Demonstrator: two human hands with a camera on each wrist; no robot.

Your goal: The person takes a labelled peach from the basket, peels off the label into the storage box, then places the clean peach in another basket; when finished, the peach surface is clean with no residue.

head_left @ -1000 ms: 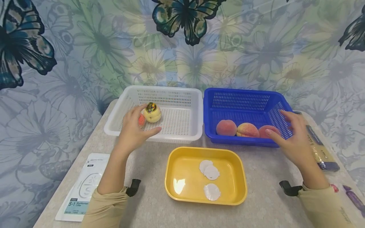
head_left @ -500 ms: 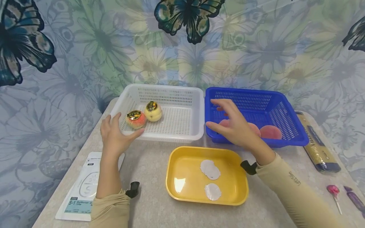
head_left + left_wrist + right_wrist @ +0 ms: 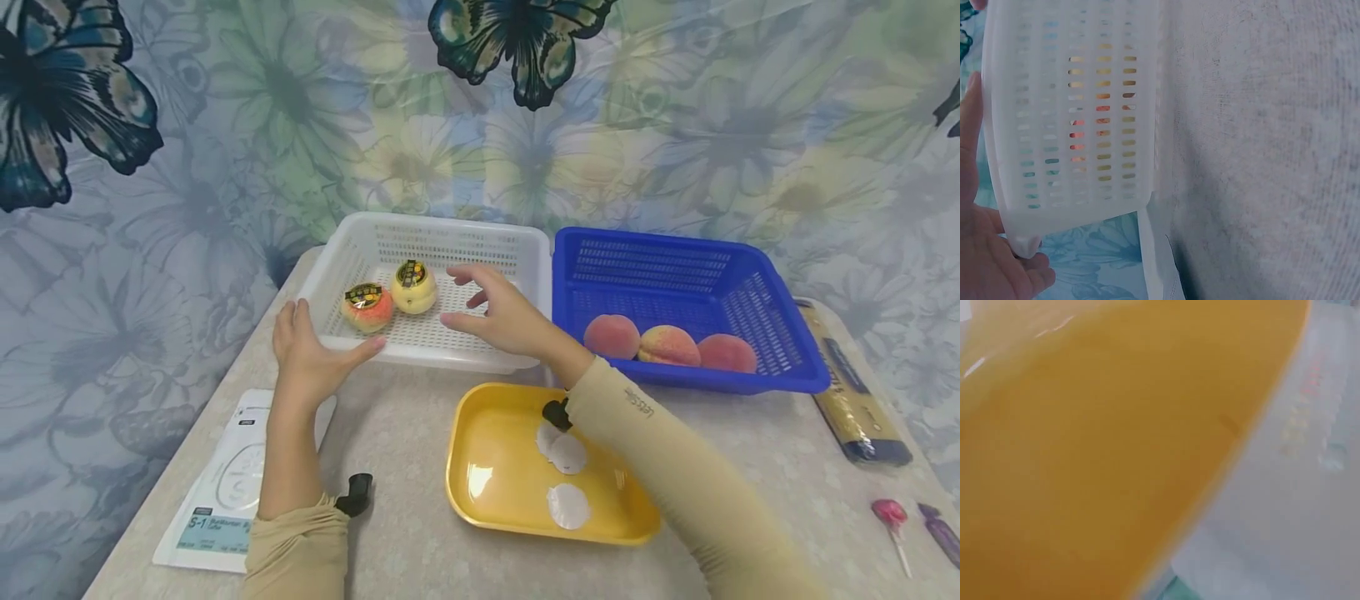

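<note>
Seemingly untouched, labelled fruits lie between hands.

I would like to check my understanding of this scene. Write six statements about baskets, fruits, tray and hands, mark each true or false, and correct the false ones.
1. The blue basket holds three peaches. True.
2. The right hand is holding a peach. False: it holds nothing and is over the white basket.
3. The left hand is at a corner of the white basket. True.
4. The yellow tray is behind both baskets. False: it is in front, nearer the person.
5. Both fruits in the white basket have dark labels. True.
6. The lollipop lies inside the yellow tray. False: it lies on the table.
</note>
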